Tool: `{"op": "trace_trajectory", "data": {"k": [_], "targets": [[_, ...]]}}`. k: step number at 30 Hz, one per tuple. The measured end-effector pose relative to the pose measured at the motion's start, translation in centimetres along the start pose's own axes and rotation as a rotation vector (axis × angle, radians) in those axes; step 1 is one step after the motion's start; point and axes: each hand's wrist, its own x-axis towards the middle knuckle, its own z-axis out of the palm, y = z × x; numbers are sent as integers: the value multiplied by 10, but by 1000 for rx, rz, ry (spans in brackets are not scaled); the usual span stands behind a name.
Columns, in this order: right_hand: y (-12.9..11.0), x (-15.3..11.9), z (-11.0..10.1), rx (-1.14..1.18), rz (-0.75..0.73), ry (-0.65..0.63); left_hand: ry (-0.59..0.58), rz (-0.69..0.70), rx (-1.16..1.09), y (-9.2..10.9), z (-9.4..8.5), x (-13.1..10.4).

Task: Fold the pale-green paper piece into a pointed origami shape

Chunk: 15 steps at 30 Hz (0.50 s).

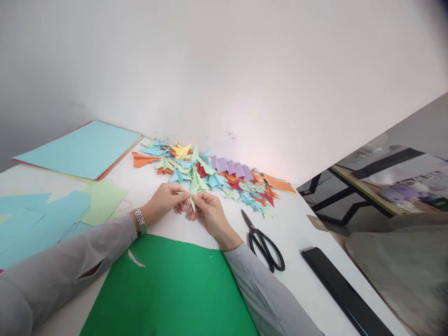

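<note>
Between my two hands is a small folded piece of light green paper (pixel 192 202), pinched by the fingertips just in front of a colourful heap. My left hand (pixel 169 198), with a metal watch on its wrist, grips the paper from the left. From the other side my right hand (pixel 209 208) closes on it with thumb and fingers. Small folded paper shapes (pixel 182 177) in blue, green, orange, red and yellow make up the heap beyond my hands. A purple pleated paper strip (pixel 231 168) lies on its right part.
Below my hands lies a green sheet (pixel 171 284) with a torn white scrap (pixel 136 258). Black-handled scissors (pixel 262 240) and a long black object (pixel 345 291) are to the right. Large coloured sheets (pixel 80 149) and loose blue pieces (pixel 66 210) lie left. A wall stands behind.
</note>
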Motion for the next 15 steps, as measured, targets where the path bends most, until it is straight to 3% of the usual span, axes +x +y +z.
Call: {"op": "trace_trajectory", "data": {"k": [9,15], "targets": [[4,2,0,-75,-52,-9,-10,-12,110,6,3,-2],[2,1,1,-27,-64,29,-7,13,15,2,2,0]]}}
